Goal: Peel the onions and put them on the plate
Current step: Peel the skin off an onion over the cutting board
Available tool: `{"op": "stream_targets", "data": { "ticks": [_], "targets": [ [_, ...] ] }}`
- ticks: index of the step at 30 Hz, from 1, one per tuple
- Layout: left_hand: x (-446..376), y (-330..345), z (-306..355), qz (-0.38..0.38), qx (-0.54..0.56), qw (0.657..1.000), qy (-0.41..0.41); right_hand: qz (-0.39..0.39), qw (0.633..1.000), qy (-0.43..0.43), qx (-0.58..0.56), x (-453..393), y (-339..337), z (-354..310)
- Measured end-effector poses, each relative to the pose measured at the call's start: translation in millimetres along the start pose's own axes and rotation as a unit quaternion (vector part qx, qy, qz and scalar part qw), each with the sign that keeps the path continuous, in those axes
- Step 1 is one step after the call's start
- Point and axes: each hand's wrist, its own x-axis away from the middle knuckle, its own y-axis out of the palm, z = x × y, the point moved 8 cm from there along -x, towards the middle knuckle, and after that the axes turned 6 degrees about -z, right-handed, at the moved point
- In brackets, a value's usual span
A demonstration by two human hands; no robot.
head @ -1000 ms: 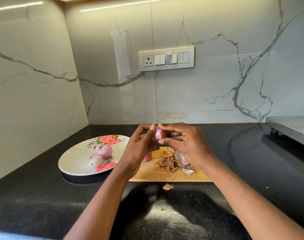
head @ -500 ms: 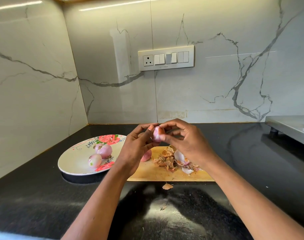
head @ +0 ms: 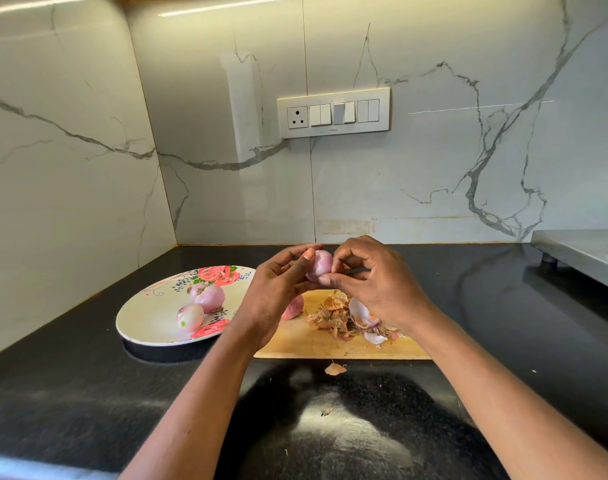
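Observation:
A small pink onion (head: 318, 268) is held in the air above the wooden cutting board (head: 333, 344). My left hand (head: 278, 292) grips it from the left with thumb and fingers. From the right, my right hand (head: 375, 282) pinches at its surface with fingertips. Two peeled onions (head: 208, 298) (head: 190, 317) lie on the white floral plate (head: 150, 317) at the left. Another onion (head: 293, 308) sits on the board, half hidden behind my left hand. A heap of dry onion skins (head: 344, 317) lies on the board under my right hand.
The black counter (head: 87, 393) meets marble walls at the back and left. A loose skin flake (head: 335, 369) lies in front of the board. A steel stove edge (head: 579, 254) juts in at the far right. A switch panel (head: 333, 112) is on the back wall.
Both hands have lifted the onion slightly and turned it; more of its pale pink peeled surface shows between the fingers now. Plate, board and skins have not moved.

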Motion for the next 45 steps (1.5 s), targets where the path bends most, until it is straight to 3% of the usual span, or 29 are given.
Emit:
{"op": "stream_targets", "data": {
  "ticks": [10, 14, 19, 24, 26, 29, 36, 45],
  "targets": [
    [1, 3, -1, -0.015, 0.049, 0.999, -0.012, 0.024, 0.975, 0.06, -0.215, -5, -5, 12],
    [0, 3, -2, -0.021, 0.03, 0.999, -0.009, 0.027, 0.978, 0.069, -0.194, -5, -5, 14],
    [0, 0, 1, -0.012, 0.102, 0.995, 0.001, 0.079, 0.984, 0.117, -0.107, -1, -18, 31],
    [1, 2, -1, -0.012, 0.07, 0.997, -0.005, 0.01, 0.994, 0.111, 0.013, 0, -3, 29],
    [1, 1, -2, -0.002, 0.049, 0.999, -0.006, 0.008, 0.994, 0.104, -0.013, -2, -2, 25],
    [1, -3, 0, 0.014, 0.049, 0.999, -0.001, 0.021, 0.985, 0.093, -0.143, -4, -7, 18],
    [1, 3, -1, -0.021, 0.098, 0.995, -0.011, 0.033, 0.972, 0.051, -0.226, -4, -5, 13],
    [0, 8, -2, -0.03, 0.121, 0.992, 0.001, 0.074, 0.981, 0.082, -0.161, -5, -5, 28]
  ]
}}
